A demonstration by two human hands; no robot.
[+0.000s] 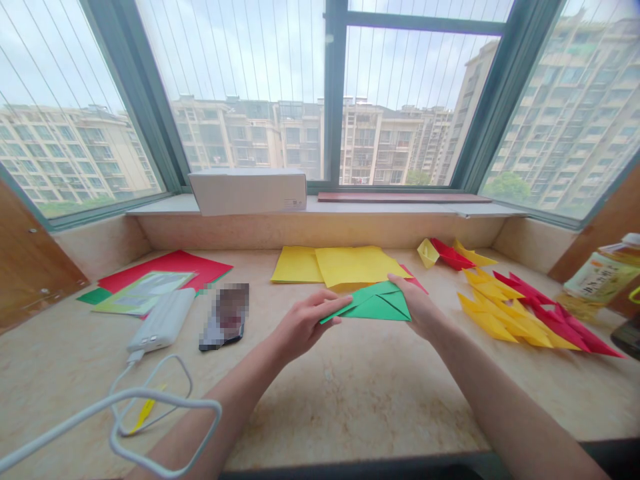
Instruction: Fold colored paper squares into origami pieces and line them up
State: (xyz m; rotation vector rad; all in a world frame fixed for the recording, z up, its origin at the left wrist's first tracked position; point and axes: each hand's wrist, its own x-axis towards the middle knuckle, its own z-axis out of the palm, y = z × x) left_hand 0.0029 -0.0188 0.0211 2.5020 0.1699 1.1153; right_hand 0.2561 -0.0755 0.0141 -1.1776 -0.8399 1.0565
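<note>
A folded green paper (376, 303) is held up just above the stone counter (350, 393), between both hands. My left hand (305, 325) pinches its left corner with thumb and fingers closed on the edge. My right hand (419, 308) grips its right side, fingers curled behind the sheet. Flat yellow sheets (345, 264) lie right behind the green paper.
Red and green sheets (165, 270) lie at the left with a white power bank (163, 320) and its white cable (150, 400). Folded yellow and red paper shapes (525, 313) spread at the right near a bottle (600, 273). A white box (249, 191) sits on the sill.
</note>
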